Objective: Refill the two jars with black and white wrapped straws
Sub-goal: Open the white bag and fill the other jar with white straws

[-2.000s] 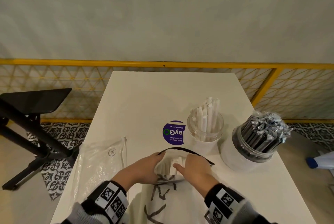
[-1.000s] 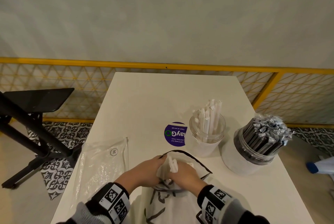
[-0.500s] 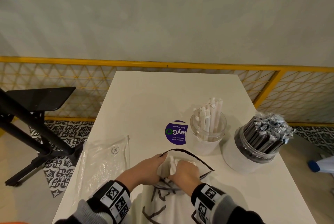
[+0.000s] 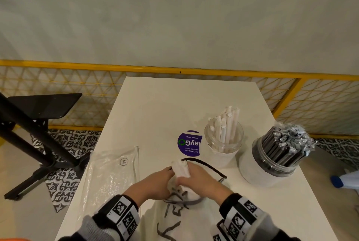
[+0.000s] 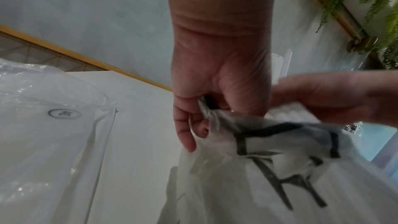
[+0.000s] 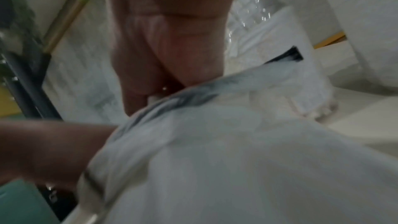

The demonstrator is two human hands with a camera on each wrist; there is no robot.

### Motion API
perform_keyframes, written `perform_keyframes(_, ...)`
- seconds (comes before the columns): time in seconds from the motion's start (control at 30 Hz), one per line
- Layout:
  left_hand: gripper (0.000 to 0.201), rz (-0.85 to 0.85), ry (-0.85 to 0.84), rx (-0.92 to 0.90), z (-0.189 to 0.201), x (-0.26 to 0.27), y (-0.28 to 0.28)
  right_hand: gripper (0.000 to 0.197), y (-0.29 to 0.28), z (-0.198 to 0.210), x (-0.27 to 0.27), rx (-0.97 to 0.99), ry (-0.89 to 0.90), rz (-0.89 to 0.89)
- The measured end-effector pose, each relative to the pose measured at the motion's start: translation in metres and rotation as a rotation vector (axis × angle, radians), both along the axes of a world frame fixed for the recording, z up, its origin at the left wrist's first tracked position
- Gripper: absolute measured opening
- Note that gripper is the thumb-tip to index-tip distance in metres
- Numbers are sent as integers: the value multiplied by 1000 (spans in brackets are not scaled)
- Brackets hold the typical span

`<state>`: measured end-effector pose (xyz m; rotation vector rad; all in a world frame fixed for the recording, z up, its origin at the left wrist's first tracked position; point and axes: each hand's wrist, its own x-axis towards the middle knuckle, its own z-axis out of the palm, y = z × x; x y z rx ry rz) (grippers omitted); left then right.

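A white bag (image 4: 174, 219) with black brush marks lies at the table's near edge. My left hand (image 4: 164, 177) pinches the rim of its mouth; in the left wrist view the left hand (image 5: 200, 118) has bag (image 5: 280, 176) film bunched in its curled fingers. My right hand (image 4: 191, 173) grips a bundle of white wrapped straws (image 4: 181, 167) that sticks out of the mouth. The right wrist view is blurred and shows the right hand (image 6: 150, 88) above the bag (image 6: 215, 151). Behind stand the white-straw jar (image 4: 223, 145) and, to its right, the fuller black-straw jar (image 4: 272, 163).
A flat clear plastic bag (image 4: 112, 178) lies on the left of the white table (image 4: 174, 104). A round purple sticker (image 4: 189, 143) sits beside the white-straw jar. A black stand (image 4: 38, 124) is off the left edge, a yellow railing (image 4: 174, 70) behind, a blue-capped bottle (image 4: 345, 180) at right.
My right hand reached into the bag's mouth, closed round white straws and has drawn their ends up and out. The left hand has kept hold of the rim.
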<state>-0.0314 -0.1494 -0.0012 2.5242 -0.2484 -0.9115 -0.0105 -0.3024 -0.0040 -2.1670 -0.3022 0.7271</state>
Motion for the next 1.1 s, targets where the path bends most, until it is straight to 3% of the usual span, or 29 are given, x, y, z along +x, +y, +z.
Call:
perform_keyframes(0.13,78,-10,39,16,1,-2,-2,14,-6,48,1,301,-76,-93)
perform_keyframes(0.27,83,-52,53,65,-3,-1,-2,32,-25,115,7,484,-250,-308)
perform_keyframes(0.37,80,-71,53,89,-5,0,-2,48,-50,170,11,557,-414,-393)
perform_keyframes(0.53,82,-84,35,101,-11,1,-2,33,-85,215,31,567,-754,-501)
perform_keyframes(0.67,80,-81,35,111,-8,1,-3,31,-92,196,58,516,-825,-569)
perform_keyframes(0.93,79,-66,38,93,-1,0,-1,20,-79,72,70,304,-541,-632)
perform_keyframes(1.03,78,-57,40,80,0,0,0,30,-76,55,66,286,-494,-630)
perform_keyframes(1.1,79,-48,43,78,-1,0,1,46,-76,61,66,307,-585,-654)
